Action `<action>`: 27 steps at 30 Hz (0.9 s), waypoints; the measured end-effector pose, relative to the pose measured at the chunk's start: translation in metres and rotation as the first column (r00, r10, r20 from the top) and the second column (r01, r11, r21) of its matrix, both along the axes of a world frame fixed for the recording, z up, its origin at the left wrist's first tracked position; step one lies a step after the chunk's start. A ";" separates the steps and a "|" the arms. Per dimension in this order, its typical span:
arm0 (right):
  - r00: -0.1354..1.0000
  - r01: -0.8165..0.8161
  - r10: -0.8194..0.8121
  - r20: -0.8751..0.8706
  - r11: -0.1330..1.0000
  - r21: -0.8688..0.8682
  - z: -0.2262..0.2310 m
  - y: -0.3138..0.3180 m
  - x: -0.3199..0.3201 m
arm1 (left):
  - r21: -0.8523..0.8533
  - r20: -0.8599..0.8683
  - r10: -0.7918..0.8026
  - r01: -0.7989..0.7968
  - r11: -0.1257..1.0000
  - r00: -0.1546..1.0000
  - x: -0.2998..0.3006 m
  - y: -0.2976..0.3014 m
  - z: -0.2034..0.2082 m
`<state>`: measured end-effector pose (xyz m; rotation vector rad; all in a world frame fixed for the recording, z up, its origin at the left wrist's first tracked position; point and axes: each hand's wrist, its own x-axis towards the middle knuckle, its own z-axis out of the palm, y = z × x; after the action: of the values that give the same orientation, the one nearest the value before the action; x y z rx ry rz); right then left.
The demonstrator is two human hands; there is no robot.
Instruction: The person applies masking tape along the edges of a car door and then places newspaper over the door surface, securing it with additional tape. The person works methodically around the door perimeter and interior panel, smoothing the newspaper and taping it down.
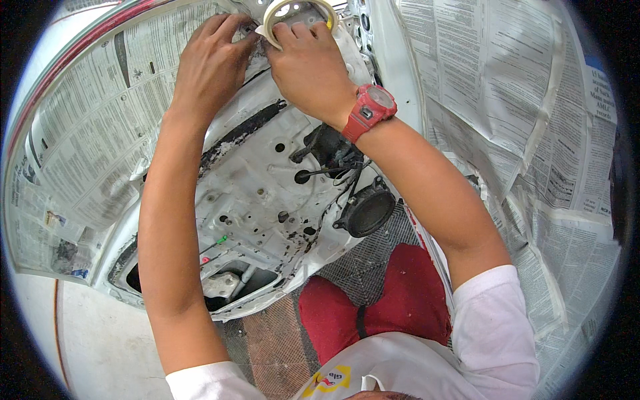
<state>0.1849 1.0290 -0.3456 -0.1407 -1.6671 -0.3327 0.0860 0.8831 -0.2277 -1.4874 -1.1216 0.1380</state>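
Note:
My right hand (pixel 308 65), with a red watch (pixel 371 110) on its wrist, grips a cream roll of masking tape (pixel 268 25) at the top of the view. Close on its left, my left hand (pixel 212 65) has its fingertips pinched together at the upper edge of a white car door (pixel 257 163). A pale scrap of tape shows between the two hands. Whether the left fingers hold the tape's end is too small to tell. Stripped of its trim, the door's inner side shows bare metal, holes and black residue.
Newspaper (pixel 100 127) covers the door's window area on the left. More newspaper sheets (pixel 493 87) hang on the right. A round black speaker (pixel 367 210) and dark wires hang at the door's lower right. My red-clad knees (pixel 333 313) are below, over a textured mat (pixel 267 347).

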 end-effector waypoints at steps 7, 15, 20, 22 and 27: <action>0.984 -0.157 0.147 -0.103 0.983 -0.097 0.001 -0.007 0.001 | 0.004 0.049 0.006 -0.006 1.000 0.999 -0.006 -0.005 -0.002; 0.996 -0.094 0.092 -0.017 0.983 -0.155 0.003 -0.007 0.007 | 0.000 0.053 0.028 -0.028 1.000 0.998 -0.006 -0.008 -0.008; 0.842 -0.537 0.512 -0.174 0.754 -0.379 0.003 -0.016 0.027 | -0.002 0.057 0.068 -0.068 0.998 0.996 -0.002 -0.014 -0.014; 0.750 -0.611 0.642 -0.158 0.582 -0.536 -0.001 -0.021 0.043 | -0.010 0.095 0.102 -0.102 0.995 0.990 0.002 -0.017 -0.019; 0.462 -0.624 0.874 -0.150 0.201 -0.755 -0.016 -0.036 0.084 | 0.129 0.612 -0.256 0.224 0.966 0.749 0.031 -0.034 -0.055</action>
<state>0.2687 0.9928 -0.3620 0.1995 -1.8736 1.2322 0.1171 0.8487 -0.2823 -1.6698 -1.4217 -0.6114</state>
